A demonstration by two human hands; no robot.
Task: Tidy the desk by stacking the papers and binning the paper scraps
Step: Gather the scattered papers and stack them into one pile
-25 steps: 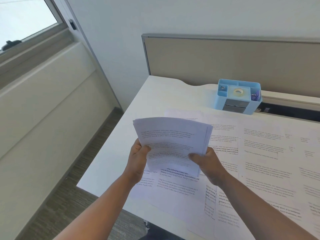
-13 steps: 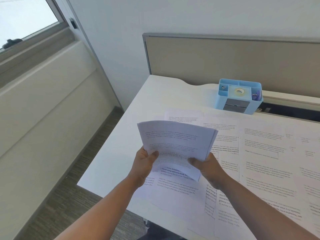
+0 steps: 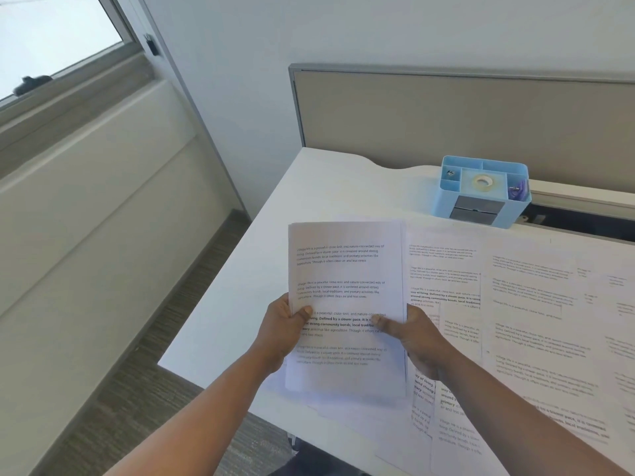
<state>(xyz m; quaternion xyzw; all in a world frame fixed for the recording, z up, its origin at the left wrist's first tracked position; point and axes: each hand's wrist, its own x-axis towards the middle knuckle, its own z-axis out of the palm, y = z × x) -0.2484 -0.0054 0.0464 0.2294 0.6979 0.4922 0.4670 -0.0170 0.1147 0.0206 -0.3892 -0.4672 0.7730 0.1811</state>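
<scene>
Both hands hold the stack [image 3: 347,304] of printed sheets, one on each long side. The left hand [image 3: 280,333] grips the left edge with its thumb lying on the top page, and the right hand [image 3: 417,341] grips the right edge the same way, thumb on the text. The hands are apart, with the whole width of the stack between them. The stack stands over the left part of the desk [image 3: 309,187], its long axis running away from the person, and the top edge points toward the partition [image 3: 464,121]. I cannot tell for sure if the lower edge already touches the desk or hangs just above it. The sheets look well aligned, only a small offset shows at the upper corner. The loose papers [image 3: 532,304] that remain lie spread flat to the right of the stack, some partly under it near the front edge, so they are nearer to the right hand. A blue organizer [image 3: 481,190] sits behind them, near the back of the desk. In my judgement the gathering step is in progress and far from finished, because many sheets are not collected yet. The next move probably asks the right hand to let go and reach to the right, while the left hand keeps the stack. No bin and no scraps are visible here.
</scene>
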